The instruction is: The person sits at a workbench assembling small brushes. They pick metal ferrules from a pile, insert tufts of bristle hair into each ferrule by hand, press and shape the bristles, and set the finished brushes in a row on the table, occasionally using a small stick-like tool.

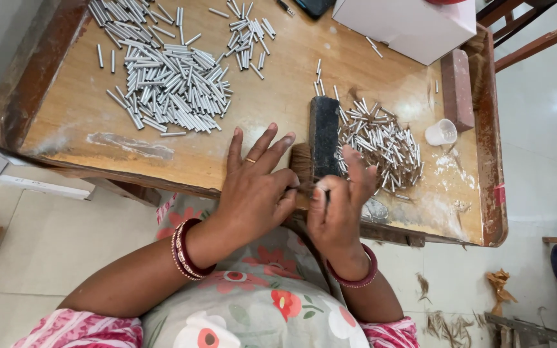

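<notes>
My left hand (256, 187) rests at the near edge of the wooden table (272, 103), fingers spread, with thumb and forefinger pinched on something small that I cannot make out. My right hand (340, 203) meets it there, fingers curled around a thin dark stick-like piece. Both hands lie beside a black block (324, 135) with brown fibres (302, 164) next to it. A loose heap of short silver tubes (381, 142) lies just right of the block.
A larger pile of silver tubes (169, 84) covers the table's far left. A small white cup (441, 132) and a reddish brick (456, 87) stand at the right, a white box (407, 26) at the back. The table has raised wooden rims.
</notes>
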